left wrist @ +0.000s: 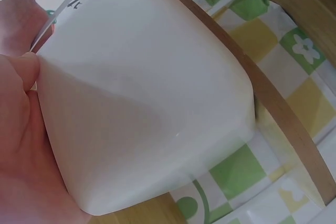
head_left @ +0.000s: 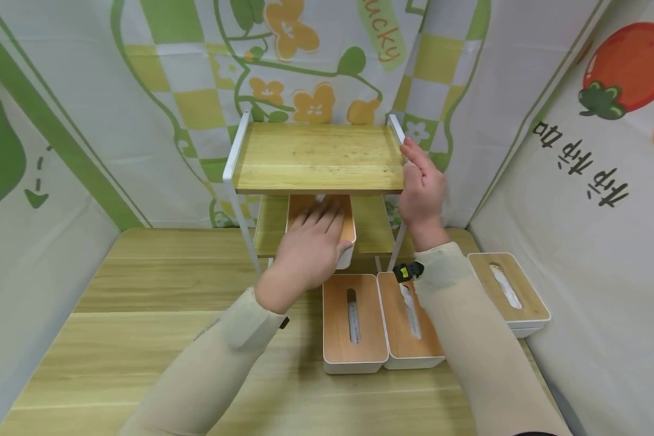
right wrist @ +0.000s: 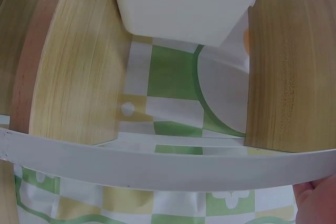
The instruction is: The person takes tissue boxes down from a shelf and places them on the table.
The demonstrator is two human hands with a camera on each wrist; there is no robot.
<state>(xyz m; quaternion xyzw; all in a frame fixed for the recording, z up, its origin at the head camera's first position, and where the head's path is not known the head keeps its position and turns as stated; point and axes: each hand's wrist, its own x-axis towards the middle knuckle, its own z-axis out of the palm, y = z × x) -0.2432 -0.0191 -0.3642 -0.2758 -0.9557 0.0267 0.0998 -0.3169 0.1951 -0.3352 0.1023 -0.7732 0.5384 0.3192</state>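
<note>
My left hand lies over the wooden lid of a tissue box, with fingers extended across it and the thumb by its front edge. This box is on the middle board of a small shelf rack, its front end sticking out. In the left wrist view the white end of the box fills much of the picture beside the palm. My right hand grips the upper right side rail of the shelf rack; in the right wrist view, that white rail crosses below the box.
Two tissue boxes with wooden lids, a left one and a right one, stand side by side before the rack. Another tissue box is at the table's right edge. A patterned curtain hangs behind the wooden table.
</note>
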